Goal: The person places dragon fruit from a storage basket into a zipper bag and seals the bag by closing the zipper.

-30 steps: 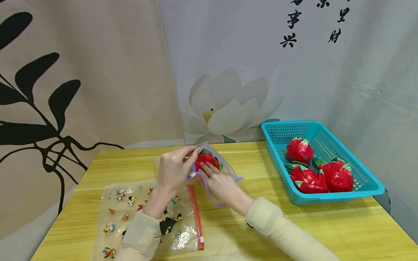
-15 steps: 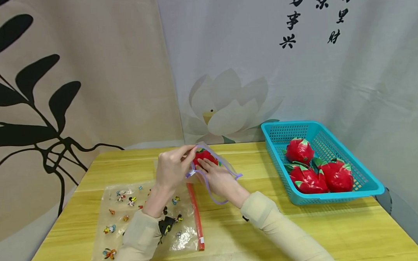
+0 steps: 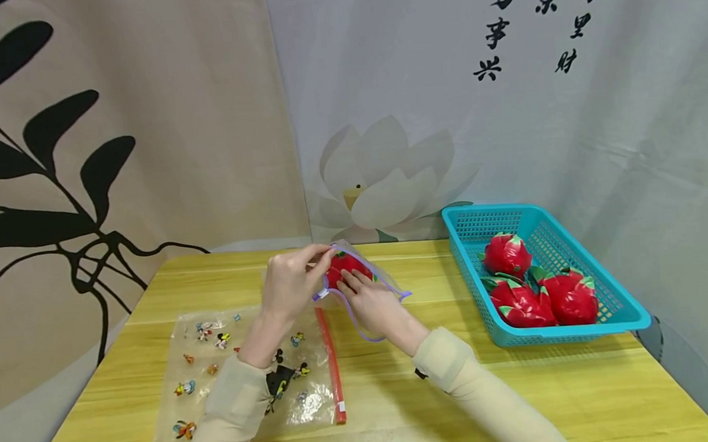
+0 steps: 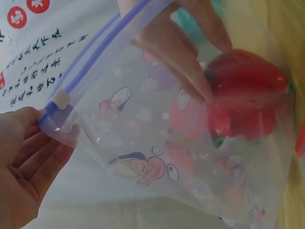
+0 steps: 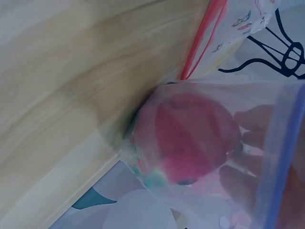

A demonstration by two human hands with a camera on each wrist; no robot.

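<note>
A clear slider zip bag point(image 3: 386, 279) with purple edging and printed cartoon figures has its mouth spread open above the table. Inside it lies a red toy dragon fruit point(image 3: 339, 266) with green tips, seen through the plastic in both wrist views. My left hand point(image 3: 288, 283) pinches the bag's rim; in the left wrist view it holds a corner beside the white slider point(image 4: 61, 99). My right hand point(image 3: 374, 306) reaches through the mouth, its fairly straight fingers touching the dragon fruit point(image 4: 250, 95). In the right wrist view its fingertips show blurred through the plastic.
At right stands a blue plastic basket point(image 3: 543, 333) holding three more toy dragon fruits point(image 3: 573, 297). A larger clear bag point(image 3: 196, 406) with cartoon prints and a red zip edge point(image 3: 332, 360) lies flat at left, partly under my left arm. A printed cloth hangs behind the wooden table.
My right hand shifts only slightly at the bag's mouth, still against the dragon fruit. My left hand keeps its grip on the rim, nearly unmoved. Basket and flat bag stay put.
</note>
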